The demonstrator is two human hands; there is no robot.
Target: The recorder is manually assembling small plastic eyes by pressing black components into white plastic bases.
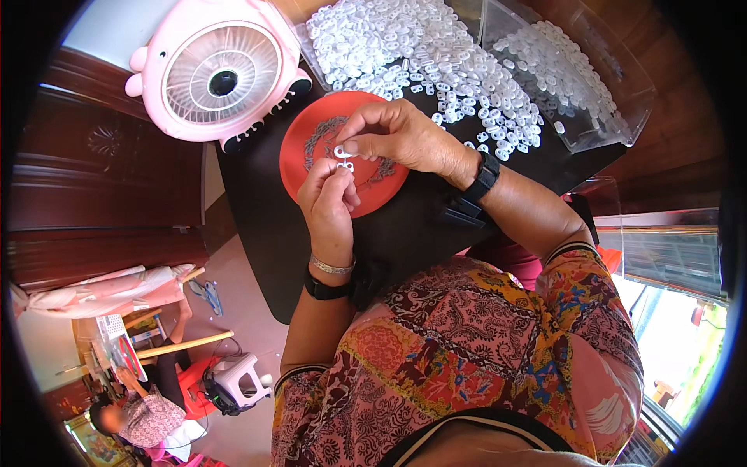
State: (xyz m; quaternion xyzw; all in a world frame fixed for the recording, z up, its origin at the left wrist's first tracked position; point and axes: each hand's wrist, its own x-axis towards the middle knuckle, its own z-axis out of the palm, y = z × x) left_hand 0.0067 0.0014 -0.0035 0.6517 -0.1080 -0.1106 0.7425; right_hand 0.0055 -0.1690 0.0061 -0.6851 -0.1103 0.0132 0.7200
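Note:
My left hand (331,194) pinches a small white plastic piece with holes (345,166) between thumb and fingertips. Just above it, my right hand (401,136) grips a second white plastic piece (341,152), oval and with a hole in it. The two pieces are very close together; I cannot tell whether they are joined. Both hands are over a red round plate (299,175), which bears many small grey metal-looking parts (319,140) spread in a ring. My fingers hide some of these parts.
A heap of white oval plastic pieces (397,43) covers the back of the dark table (268,249). More lie in a clear bin (634,124) at the back right. A pink animal-shaped fan (222,78) stands at the back left. Another person (148,416) sits at the lower left.

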